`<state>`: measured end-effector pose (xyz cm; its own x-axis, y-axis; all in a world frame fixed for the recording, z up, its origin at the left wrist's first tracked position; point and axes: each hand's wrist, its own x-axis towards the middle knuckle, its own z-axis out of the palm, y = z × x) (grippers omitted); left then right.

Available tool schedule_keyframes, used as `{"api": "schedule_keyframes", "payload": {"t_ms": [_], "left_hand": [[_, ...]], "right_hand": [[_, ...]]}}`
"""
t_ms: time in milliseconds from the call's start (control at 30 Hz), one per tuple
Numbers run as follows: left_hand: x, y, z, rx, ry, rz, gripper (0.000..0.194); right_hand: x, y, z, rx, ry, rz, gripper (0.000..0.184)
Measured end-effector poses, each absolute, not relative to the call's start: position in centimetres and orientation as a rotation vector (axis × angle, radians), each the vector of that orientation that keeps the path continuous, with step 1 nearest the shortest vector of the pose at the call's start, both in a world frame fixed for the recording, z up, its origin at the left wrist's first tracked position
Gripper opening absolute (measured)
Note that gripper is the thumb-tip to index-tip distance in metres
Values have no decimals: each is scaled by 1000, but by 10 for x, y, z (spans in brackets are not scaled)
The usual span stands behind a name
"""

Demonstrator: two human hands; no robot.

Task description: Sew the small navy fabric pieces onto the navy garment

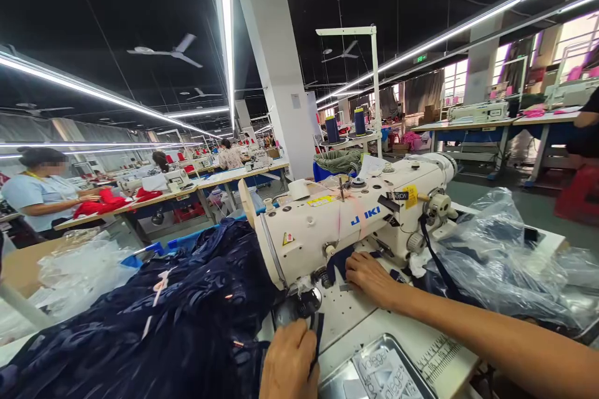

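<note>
The sewing machine (346, 218), a cream unit with blue lettering, stands on a pale table (449, 349) in front of the operator. From where I stand, the navy garment (187, 305) is heaped at the left of the machine head, its near side spreading toward the operator; a pale tag (161, 283) lies on it. The left hand (291, 358) is positioned in front of the needle area, beside the heap. Its fingers are curled closed on a dark strip (319, 327), which extends from the grip toward the machine head. The right hand (369, 274) is located beneath the machine arm, palm down. Its fingers are bent, with the tips on a navy piece (340, 262); I cannot tell whether they pinch the cloth or only press it flat.

A metal tray (334, 380) containing printed labels (386, 374) is set on the table between the forearms, near the left hand. A printed ruler scale (440, 355) lies to the right of the tray. Clear plastic bags (496, 262) occupy the right end of the table. Two dark thread cones (359, 121) stand upright on the rack (374, 87) behind the machine.
</note>
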<state>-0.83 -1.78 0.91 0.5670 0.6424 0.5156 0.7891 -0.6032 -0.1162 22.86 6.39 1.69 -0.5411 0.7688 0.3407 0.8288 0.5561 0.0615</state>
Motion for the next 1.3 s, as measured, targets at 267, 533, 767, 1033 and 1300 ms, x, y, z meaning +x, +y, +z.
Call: {"api": "schedule_keyframes", "payload": {"t_ms": [267, 533, 767, 1033, 1300], "left_hand": [[-11, 17, -6, -2544, -1071, -688, 30], [-16, -9, -3, -2646, -1067, -694, 34], [-18, -23, -2, -2671, -1141, -528, 48], [-17, -28, -6, -2697, -1105, -496, 50], [-15, -27, -12, -2637, -1161, -449, 42]], "right_hand": [[246, 54, 6, -1429, -2512, -433, 10], [209, 37, -5, -826, -2742, -319, 15], [189, 45, -11, -703, -2587, 3, 4], [168, 54, -20, -803, -2617, -61, 13], [146, 62, -16, -996, -2642, 76, 13]]}}
